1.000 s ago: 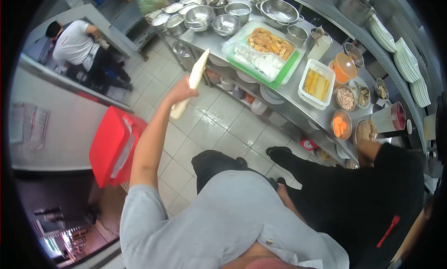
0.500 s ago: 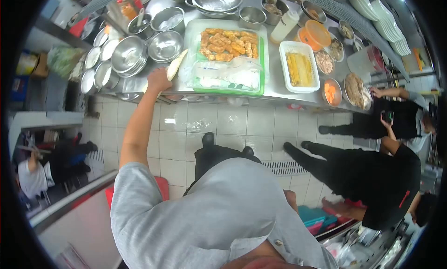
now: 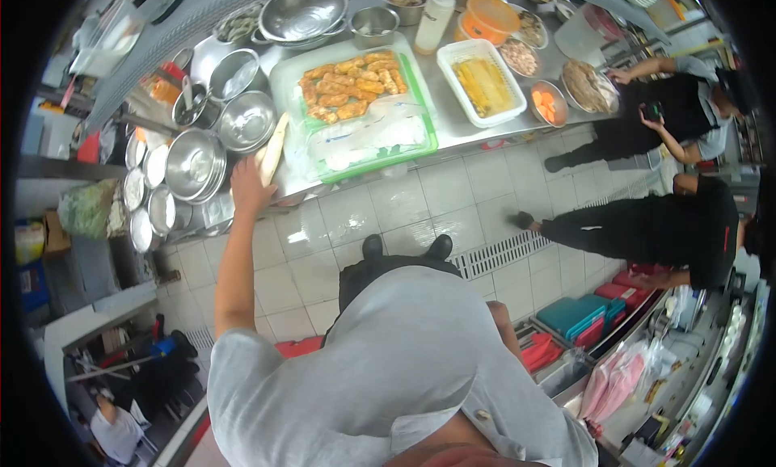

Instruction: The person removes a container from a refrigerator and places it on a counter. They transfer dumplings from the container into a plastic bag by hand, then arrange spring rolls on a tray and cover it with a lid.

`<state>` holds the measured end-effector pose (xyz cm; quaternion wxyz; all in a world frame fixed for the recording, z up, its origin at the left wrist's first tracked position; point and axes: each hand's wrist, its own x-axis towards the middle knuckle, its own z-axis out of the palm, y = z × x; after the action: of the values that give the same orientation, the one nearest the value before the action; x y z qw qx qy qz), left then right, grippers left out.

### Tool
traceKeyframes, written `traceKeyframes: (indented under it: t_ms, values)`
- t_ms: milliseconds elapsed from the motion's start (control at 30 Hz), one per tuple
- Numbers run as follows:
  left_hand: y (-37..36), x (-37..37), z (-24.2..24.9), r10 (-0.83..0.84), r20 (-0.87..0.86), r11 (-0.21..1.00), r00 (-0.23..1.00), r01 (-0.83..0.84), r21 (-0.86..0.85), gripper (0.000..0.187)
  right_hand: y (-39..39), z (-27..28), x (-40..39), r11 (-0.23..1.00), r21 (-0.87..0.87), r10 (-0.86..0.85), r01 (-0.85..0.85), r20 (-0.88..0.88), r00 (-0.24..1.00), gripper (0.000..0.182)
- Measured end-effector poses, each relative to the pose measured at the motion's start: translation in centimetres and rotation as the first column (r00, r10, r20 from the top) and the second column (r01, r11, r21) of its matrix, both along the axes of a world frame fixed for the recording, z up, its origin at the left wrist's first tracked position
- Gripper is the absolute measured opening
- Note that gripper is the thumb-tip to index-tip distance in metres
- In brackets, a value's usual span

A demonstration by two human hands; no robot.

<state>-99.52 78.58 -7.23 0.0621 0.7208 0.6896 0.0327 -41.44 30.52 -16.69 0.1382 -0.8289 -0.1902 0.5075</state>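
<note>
My left hand (image 3: 252,186) is at the front edge of the steel counter (image 3: 454,137), its fingers curled down over something pale that it mostly hides. Just right of the fingers lies a long pale piece (image 3: 276,149), slanting beside a green-edged tray (image 3: 428,128). Orange-brown coated pieces (image 3: 349,86) fill the back of that tray, and clear plastic (image 3: 372,140) covers its front. Left of my hand stand stacked steel bowls (image 3: 192,164), with another steel bowl (image 3: 246,121) behind it. My right hand is out of view; only part of the right arm shows beside my body.
Farther right on the counter are a white basket of yellow food (image 3: 482,83), an orange-lidded tub (image 3: 491,19) and a bowl of orange pieces (image 3: 550,105). Two people in black (image 3: 647,233) (image 3: 671,103) stand to the right. Teal lids (image 3: 570,315) lie at lower right.
The view has turned and shifted, so the counter now slants. My left hand stays at the counter edge by the pale piece, its fingers more visible. More of the lower-right shelf shows.
</note>
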Motion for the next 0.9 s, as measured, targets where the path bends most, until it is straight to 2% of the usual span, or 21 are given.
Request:
traceKeyframes:
  t_ms: [67, 100, 200, 267, 300, 333, 367, 400, 433, 467, 500, 533, 600, 633, 667, 700, 733, 767, 800, 833, 900]
  values:
    - [-0.2, -0.7, -0.8, -0.031, -0.015, 0.998, 0.999, 0.032, 0.052, 0.095, -0.6, 0.5, -0.3, 0.982, 0.011, -0.186, 0.186, -0.024, 0.982, 0.031]
    - [-0.4, -0.9, -1.1, -0.046, -0.025, 0.996, 0.999, 0.047, 0.076, 0.096, -0.6, 1.3, -0.3, 0.966, -0.044, -0.257, 0.256, -0.035, 0.966, 0.034]
    - [-1.0, -0.7, -0.3, -0.091, -0.051, 0.99, 0.995, 0.096, 0.104, 0.093, -1.7, 2.8, -1.1, 0.96, -0.033, -0.273, 0.277, 0.091, 0.958, 0.037]
    - [-1.2, -2.3, -1.9, -0.215, -0.103, 0.954, 0.971, 0.231, 0.19, 0.094, -3.6, 3.3, -2.0, 0.967, -0.032, -0.243, 0.252, 0.165, 0.956, 0.042]
    - [-1.0, -1.8, -0.9, -0.171, -0.057, 0.979, 0.984, 0.176, 0.103, 0.094, -5.4, 2.9, -2.5, 0.974, -0.034, -0.212, 0.224, 0.22, 0.952, 0.045]
    - [-0.7, -4.2, -3.2, -0.227, -0.083, 0.95, 0.97, 0.239, 0.199, 0.092, -7.5, 2.9, -3.2, 0.977, -0.04, -0.192, 0.211, 0.279, 0.941, 0.048]
    - [-1.2, -3.5, -1.5, -0.259, -0.041, 0.928, 0.965, 0.26, 0.268, 0.084, -9.2, 2.9, -4.1, 0.976, -0.064, -0.182, 0.21, 0.296, 0.938, 0.055]
    - [-1.0, -3.2, 0.4, -0.246, -0.045, 0.936, 0.968, 0.249, 0.249, 0.078, -11.7, 1.8, -4.9, 0.961, -0.061, -0.242, 0.27, 0.289, 0.926, 0.057]
    - [-1.6, -0.6, 3.5, -0.216, -0.08, 0.926, 0.973, 0.23, 0.3, 0.07, -12.9, 2.8, -6.2, 0.91, -0.116, -0.368, 0.398, 0.217, 0.904, 0.06]
    - [-2.2, 2.1, 7.0, -0.324, -0.031, 0.86, 0.945, 0.308, 0.407, 0.064, -13.0, 4.3, -7.4, 0.849, -0.169, -0.482, 0.501, 0.141, 0.865, 0.062]
    - [-3.0, 5.5, 10.8, -0.302, 0.201, 0.917, 0.932, 0.226, 0.328, 0.06, -13.5, 4.8, -8.4, 0.815, -0.255, -0.497, 0.521, 0.156, 0.854, 0.071]
    - [-4.1, 8.8, 13.5, -0.237, 0.408, 0.963, 0.881, 0.159, 0.216, 0.056, -14.3, 4.9, -9.5, 0.713, -0.296, -0.629, 0.635, 0.13, 0.767, 0.078]
    - [-5.5, 14.8, 14.9, -0.316, 0.732, 0.944, 0.603, 0.274, 0.182, 0.051, -15.9, 2.6, -10.9, 0.517, -0.397, -0.805, 0.759, 0.077, 0.588, 0.076]
    - [-7.0, 19.4, 15.9, -0.326, 0.814, 0.921, 0.481, 0.355, 0.159, 0.047, -16.0, 2.1, -10.7, 0.443, -0.395, -0.892, 0.805, -0.106, 0.439, 0.072]
    - [-8.0, 22.9, 14.9, -0.313, 0.857, 0.882, 0.41, 0.461, 0.102, 0.045, -16.1, 1.6, -10.4, 0.366, -0.405, -0.921, 0.838, -0.287, 0.263, 0.068]
    - [-9.6, 27.5, 14.6, -0.239, 0.899, 0.816, 0.366, 0.577, -0.018, 0.043, -16.2, 1.1, -10.0, 0.29, -0.429, -0.888, 0.856, -0.453, 0.073, 0.063]
    - [-12.0, 32.3, 13.7, -0.075, 0.946, 0.756, 0.314, 0.636, -0.151, 0.041, -16.1, 0.8, -9.2, 0.236, -0.349, -0.9, 0.907, -0.43, 0.07, 0.057]
    - [-14.1, 36.8, 14.0, -0.207, 0.872, 0.676, 0.444, 0.709, -0.201, 0.039, -15.8, 0.4, -8.0, 0.182, -0.264, -0.913, 0.947, -0.404, 0.063, 0.052]
    - [-14.6, 39.4, 10.4, -0.283, 0.869, 0.52, 0.406, 0.826, -0.217, 0.037, -16.1, -0.1, -6.5, 0.126, -0.176, -0.925, 0.976, -0.377, 0.051, 0.046]
    - [-16.0, 42.5, 8.1, -0.383, 0.835, 0.42, 0.396, 0.879, -0.224, 0.036, -17.4, -0.9, -4.3, -0.018, -0.215, -0.92, 0.976, -0.379, -0.101, 0.034]
    - [-19.6, 49.0, 5.5, -0.268, 0.886, 0.306, 0.377, 0.906, -0.293, 0.035, -21.2, -1.9, 0.1, -0.138, -0.326, -0.833, 0.935, -0.472, -0.288, 0.03]
